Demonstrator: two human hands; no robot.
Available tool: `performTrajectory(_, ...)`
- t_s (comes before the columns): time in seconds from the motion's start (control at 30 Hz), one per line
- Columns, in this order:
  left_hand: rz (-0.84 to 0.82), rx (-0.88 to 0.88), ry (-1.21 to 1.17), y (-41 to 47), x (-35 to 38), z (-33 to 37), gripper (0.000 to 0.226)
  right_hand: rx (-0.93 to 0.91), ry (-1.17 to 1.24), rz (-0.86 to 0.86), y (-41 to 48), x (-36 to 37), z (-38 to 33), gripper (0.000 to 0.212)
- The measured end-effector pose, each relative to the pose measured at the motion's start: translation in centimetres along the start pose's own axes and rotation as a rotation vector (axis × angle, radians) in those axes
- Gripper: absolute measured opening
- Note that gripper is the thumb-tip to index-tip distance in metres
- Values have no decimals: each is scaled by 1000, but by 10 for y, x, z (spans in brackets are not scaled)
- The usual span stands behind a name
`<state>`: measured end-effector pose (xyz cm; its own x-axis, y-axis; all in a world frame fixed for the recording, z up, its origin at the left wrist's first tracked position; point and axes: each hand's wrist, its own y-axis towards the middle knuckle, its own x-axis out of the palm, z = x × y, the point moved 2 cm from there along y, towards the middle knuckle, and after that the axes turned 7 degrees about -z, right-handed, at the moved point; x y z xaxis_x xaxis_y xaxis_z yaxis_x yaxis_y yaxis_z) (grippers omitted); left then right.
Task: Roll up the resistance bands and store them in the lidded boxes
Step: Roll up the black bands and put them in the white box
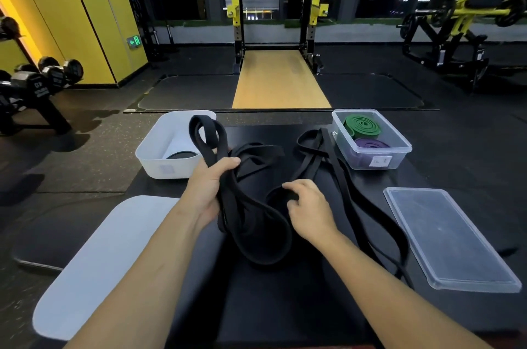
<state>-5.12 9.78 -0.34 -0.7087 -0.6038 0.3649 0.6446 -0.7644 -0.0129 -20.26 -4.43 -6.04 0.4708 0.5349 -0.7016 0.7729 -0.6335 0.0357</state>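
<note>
Black flat rubber resistance bands (253, 223) tangled on dark table (285, 306), left hand (206, 189) gripping a bunch, right hand (309, 207) pinching a loop, clear plastic box (370, 139) behind right, white box (168, 146) behind left.

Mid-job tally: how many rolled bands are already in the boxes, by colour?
Green roll: 1
Purple roll: 1
Black roll: 1
Total: 3, loose black bands excluded
</note>
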Motion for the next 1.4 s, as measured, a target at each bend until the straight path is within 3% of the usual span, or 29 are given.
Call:
performTrajectory(0.07,-6,-24,32,0,-4,-6,19,-16,-114,-120,3,0,2,49)
performTrajectory(0.2,26,-62,80,-5,-8,-18,21,-87,-330,-169,4,4,6,53)
performTrajectory(0.3,24,-89,110,-3,-8,-21,28,-196,-505,-74,-3,-2,9,43)
performTrajectory(0.37,9,-104,129,-1,-8,-22,31,-223,-660,57,-9,-15,9,68)
performTrajectory(0.43,8,-102,136,1,-7,-21,34,-140,-853,111,-14,-36,6,78)
performTrajectory(0.5,15,-103,142,2,-6,-22,34,69,-1005,43,-20,-62,8,65)
performTrajectory(0.63,30,-119,109,3,-3,-26,33,353,-986,-91,-26,-100,21,24)
performTrajectory(0.73,20,-130,104,1,1,-24,30,451,-948,-161,-26,-100,28,11)
performTrajectory(0.8,12,-141,105,-1,2,-21,28,426,-931,-117,-24,-98,24,14)
performTrajectory(0.87,-29,-126,105,-3,4,-18,30,272,-824,12,-20,-92,13,30)
performTrajectory(0.93,-81,-91,103,-7,8,-14,32,140,-465,34,-17,-84,-9,49)
performTrajectory(1.03,-153,-81,68,-13,15,-11,32,229,298,-240,-10,-64,-46,63)
performTrajectory(1.1,-187,-107,76,-13,17,-13,33,296,534,-425,-4,-53,-61,72)
performTrajectory(1.23,-177,-150,134,-15,16,-11,31,327,842,-514,5,-33,-62,57)
performTrajectory(1.33,-101,-205,9,-13,11,-9,33,278,1048,-623,7,-18,-61,44)
performTrajectory(1.4,-83,-228,-74,-13,10,-7,37,236,1050,-557,13,-13,-60,37)
